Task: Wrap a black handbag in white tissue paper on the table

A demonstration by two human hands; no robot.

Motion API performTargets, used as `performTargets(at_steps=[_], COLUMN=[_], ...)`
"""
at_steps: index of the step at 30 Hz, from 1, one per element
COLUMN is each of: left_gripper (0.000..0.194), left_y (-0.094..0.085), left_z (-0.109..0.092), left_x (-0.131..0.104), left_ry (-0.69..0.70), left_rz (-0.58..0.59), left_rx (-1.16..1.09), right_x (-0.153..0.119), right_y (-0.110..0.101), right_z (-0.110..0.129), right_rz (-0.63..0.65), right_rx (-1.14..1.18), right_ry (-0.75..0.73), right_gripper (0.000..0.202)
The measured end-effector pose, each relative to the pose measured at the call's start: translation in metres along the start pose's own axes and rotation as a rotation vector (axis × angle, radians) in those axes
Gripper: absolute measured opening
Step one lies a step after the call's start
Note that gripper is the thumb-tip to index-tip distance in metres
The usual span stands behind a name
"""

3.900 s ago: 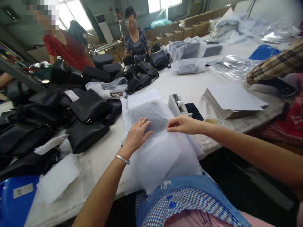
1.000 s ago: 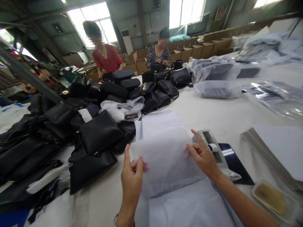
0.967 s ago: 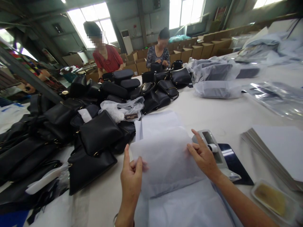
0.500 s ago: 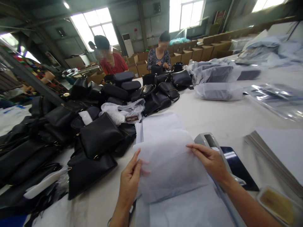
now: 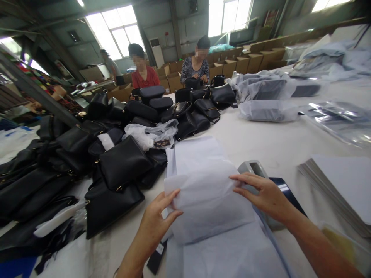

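Observation:
Thin white paper (image 5: 208,200) lies folded over a stack of white sheets in front of me. My left hand (image 5: 162,216) is at its left edge, thumb and forefinger apart, the fingertips resting on the paper. At the right edge, my right hand (image 5: 259,193) touches the sheet with fingers stretched and the thumb spread below them. Neither hand is closed round anything. A black tag (image 5: 157,258) lies beside my left wrist. Beyond my right hand are a grey device (image 5: 252,168) and a dark glossy panel (image 5: 286,193), both partly covered by the hand.
Black bags (image 5: 124,162) are piled on the left, with a crumpled clear plastic wrap (image 5: 150,133) among them. Wrapped items (image 5: 266,111) and clear plastic sheets (image 5: 339,119) lie at the back right. A board stack (image 5: 339,189) is at right. Two people work across the table; another stands behind.
My left hand's thumb and forefinger have spread apart. My right thumb has also moved away from the fingers. The black tag by my left wrist now shows more fully.

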State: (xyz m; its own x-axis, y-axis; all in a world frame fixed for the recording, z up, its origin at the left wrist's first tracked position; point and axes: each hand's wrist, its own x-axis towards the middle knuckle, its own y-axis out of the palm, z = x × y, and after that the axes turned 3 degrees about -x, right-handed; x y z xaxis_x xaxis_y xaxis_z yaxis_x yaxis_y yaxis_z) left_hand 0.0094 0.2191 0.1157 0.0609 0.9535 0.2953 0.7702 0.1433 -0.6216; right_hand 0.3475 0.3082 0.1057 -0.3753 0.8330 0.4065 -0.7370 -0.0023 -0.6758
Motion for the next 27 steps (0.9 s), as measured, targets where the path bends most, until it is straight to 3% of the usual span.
performTargets(at_steps=[6,15,19,23,27], left_gripper=[0.045,0.020,0.017,0.022,0.022], left_y=[0.002,-0.001,-0.002,0.001,0.014], left_z=[-0.004,-0.010,-0.012,-0.012,-0.007], left_x=[-0.006,-0.011,-0.011,-0.012,-0.013], left_ry=[0.001,-0.051,-0.034,0.003,-0.089], left_rz=[-0.069,-0.043,-0.073,-0.132,-0.152], left_rx=[0.165,0.143,0.146,0.071,-0.048], right_x=[-0.006,-0.012,-0.014,-0.015,-0.015], right_y=[-0.007,-0.012,-0.013,-0.007,0.011], right_z=[0.008,0.007,0.007,0.013,0.018], right_rz=[-0.034,-0.044,-0.094,-0.105,-0.149], right_rx=[-0.120,-0.120,-0.094,0.032,0.163], right_ry=[-0.086,-0.078,-0.060,0.035,0.209], right_gripper=[0.025,0.017,0.018,0.021,0.026])
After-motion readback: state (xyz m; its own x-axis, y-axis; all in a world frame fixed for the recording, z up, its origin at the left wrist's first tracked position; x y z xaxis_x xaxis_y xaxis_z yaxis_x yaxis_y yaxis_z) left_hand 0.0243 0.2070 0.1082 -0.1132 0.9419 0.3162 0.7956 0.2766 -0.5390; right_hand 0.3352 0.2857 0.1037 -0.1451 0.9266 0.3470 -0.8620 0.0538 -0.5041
